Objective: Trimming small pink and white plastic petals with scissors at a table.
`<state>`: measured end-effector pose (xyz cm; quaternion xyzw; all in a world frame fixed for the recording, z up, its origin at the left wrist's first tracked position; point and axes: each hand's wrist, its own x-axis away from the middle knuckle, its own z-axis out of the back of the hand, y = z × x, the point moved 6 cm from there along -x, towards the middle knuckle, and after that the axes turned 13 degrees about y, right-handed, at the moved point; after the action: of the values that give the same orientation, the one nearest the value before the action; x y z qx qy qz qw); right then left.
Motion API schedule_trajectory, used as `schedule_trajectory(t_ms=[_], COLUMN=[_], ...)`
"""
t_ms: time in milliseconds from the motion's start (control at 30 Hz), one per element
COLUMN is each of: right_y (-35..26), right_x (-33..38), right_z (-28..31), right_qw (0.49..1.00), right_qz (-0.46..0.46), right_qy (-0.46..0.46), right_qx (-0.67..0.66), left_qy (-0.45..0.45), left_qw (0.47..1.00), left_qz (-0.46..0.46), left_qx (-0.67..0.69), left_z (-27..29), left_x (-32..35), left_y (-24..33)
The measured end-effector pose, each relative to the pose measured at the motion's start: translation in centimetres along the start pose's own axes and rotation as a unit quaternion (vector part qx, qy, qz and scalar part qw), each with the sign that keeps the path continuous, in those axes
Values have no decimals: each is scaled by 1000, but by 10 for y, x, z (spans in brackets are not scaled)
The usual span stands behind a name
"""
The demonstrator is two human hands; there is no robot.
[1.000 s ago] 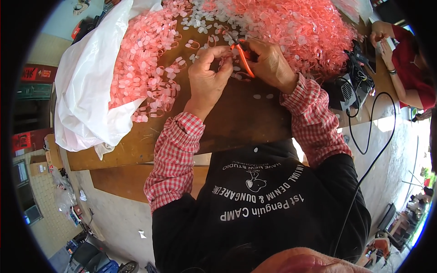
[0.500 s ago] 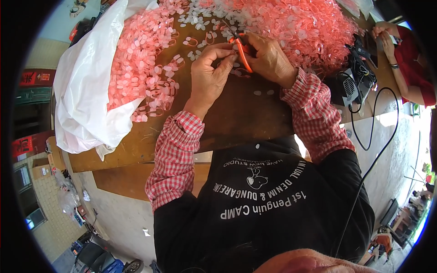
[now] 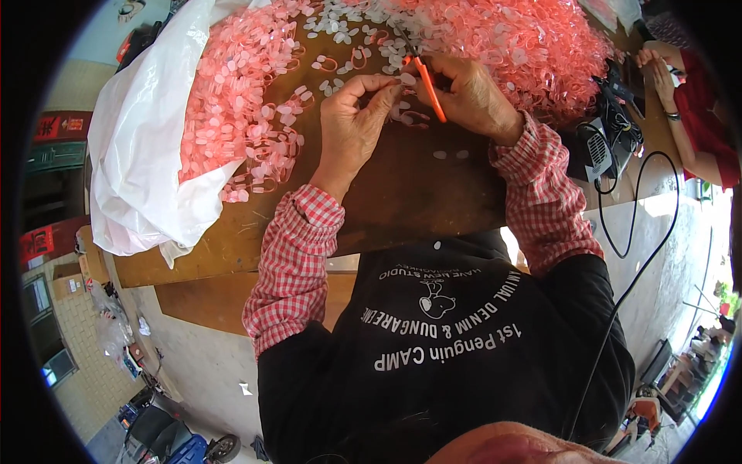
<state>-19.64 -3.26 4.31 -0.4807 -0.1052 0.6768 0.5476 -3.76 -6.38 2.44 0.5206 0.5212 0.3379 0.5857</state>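
My left hand (image 3: 354,127) is closed in a pinch, thumb against forefinger, on a small plastic piece with a whitish oval tab (image 3: 407,79). Close beside it, my right hand (image 3: 475,99) is wrapped round orange-handled scissors (image 3: 430,90). Their dark blades point up and away, past the tab. Below the scissors a pink plastic loop piece (image 3: 410,117) lies on the brown table (image 3: 417,201). Two loose pale ovals (image 3: 450,155) rest nearer to me.
A large heap of pink plastic pieces (image 3: 510,54) covers the far right. More pink pieces (image 3: 239,85) spill from a white sack (image 3: 147,155) on the left. Pale ovals (image 3: 332,31) lie between. At right are a dark corded device (image 3: 599,147) and another person's hands (image 3: 657,69).
My right hand and the scissors have shifted slightly right, away from my left fingers. The pale tab now shows between the hands. My left hand has hardly moved.
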Motion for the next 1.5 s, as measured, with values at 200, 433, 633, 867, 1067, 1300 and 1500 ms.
schedule_trajectory(t_ms=[200, 433, 633, 867, 1067, 1300, 1500], right_y=[-5, 0, 0, -6, 4, -8, -21], right_x=[1, 6, 6, 3, 5, -3, 7], right_z=[0, -3, -6, -4, 2, 25, 5], right_qw=[998, 974, 978, 998, 999, 994, 983], right_qz=[-35, -136, -98, 20, -19, 25, 22], right_qy=[-58, -108, -95, -8, 35, 45, -13], right_qx=[13, -145, -160, -61, 3, 99, 182], left_qy=[7, -9, -9, -19, -24, 51, 101], left_qw=[999, 1000, 1000, 999, 998, 998, 981], left_qz=[-41, -19, 6, 28, 53, -35, -160], left_qx=[-21, 2, -7, 2, 35, 10, -38], left_z=[-1, -2, -2, -5, -9, 10, 14], left_x=[0, 1, 2, 4, 6, -1, -3], left_y=[1, -1, -5, -5, -7, 4, 11])
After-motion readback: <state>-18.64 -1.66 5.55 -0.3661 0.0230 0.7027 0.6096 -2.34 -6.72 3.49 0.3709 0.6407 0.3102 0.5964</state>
